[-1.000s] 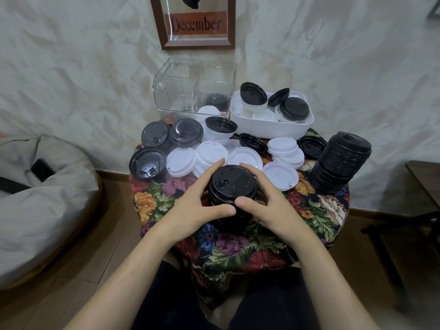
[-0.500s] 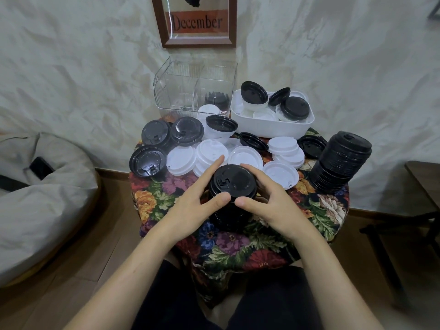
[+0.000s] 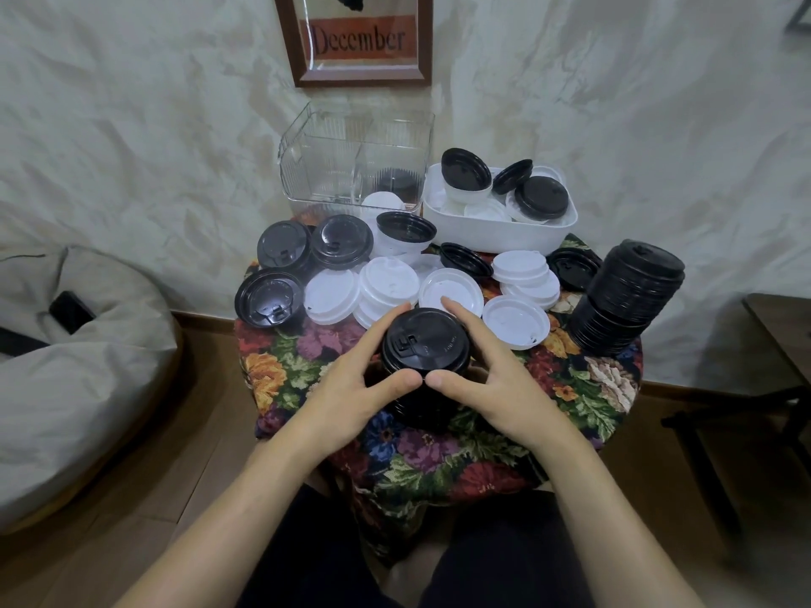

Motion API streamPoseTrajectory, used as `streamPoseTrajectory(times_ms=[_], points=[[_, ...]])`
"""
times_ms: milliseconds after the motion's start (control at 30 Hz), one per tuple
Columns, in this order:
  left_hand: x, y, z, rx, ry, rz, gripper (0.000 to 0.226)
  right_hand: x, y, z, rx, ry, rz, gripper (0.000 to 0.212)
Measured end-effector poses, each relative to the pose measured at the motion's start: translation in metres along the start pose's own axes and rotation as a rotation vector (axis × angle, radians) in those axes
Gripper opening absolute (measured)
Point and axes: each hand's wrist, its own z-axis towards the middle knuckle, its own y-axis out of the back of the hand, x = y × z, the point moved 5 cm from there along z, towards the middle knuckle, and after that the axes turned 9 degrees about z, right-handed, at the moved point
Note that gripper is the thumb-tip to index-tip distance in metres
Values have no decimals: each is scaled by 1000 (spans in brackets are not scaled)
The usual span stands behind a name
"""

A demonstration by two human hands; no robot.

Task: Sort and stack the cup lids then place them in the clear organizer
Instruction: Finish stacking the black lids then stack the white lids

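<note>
A stack of black lids (image 3: 425,344) stands on the floral table (image 3: 439,445) right in front of me. My left hand (image 3: 351,383) and my right hand (image 3: 496,379) grip it from either side, thumbs almost touching at the near rim. Behind it lie loose white lids (image 3: 450,291) and black lids (image 3: 270,298). The clear organizer (image 3: 355,158) stands at the back, with a black lid stack and a white lid seen through its front wall. A tall leaning stack of black lids (image 3: 627,300) sits at the right edge.
A white tub (image 3: 500,236) holding mixed black and white lids sits right of the organizer. A grey beanbag (image 3: 74,353) with a dark phone lies on the floor at left. A dark wooden table (image 3: 781,344) stands at right. A framed "December" picture hangs on the wall.
Both hands have tightened round the black stack and the thumbs have come together at its near rim. The stack stays in the same spot.
</note>
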Motion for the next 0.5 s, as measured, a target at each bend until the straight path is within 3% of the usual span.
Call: streamPoseTrajectory(times_ms=[333, 400, 500], points=[[-1, 6, 2, 44, -36, 68, 81, 6, -12, -2, -78, 16, 26, 69], [3, 18, 0, -68, -51, 175, 75, 6, -11, -2, -78, 8, 32, 69], [3, 49, -10, -469, -96, 456, 47, 5, -11, -1, -74, -2, 42, 70]])
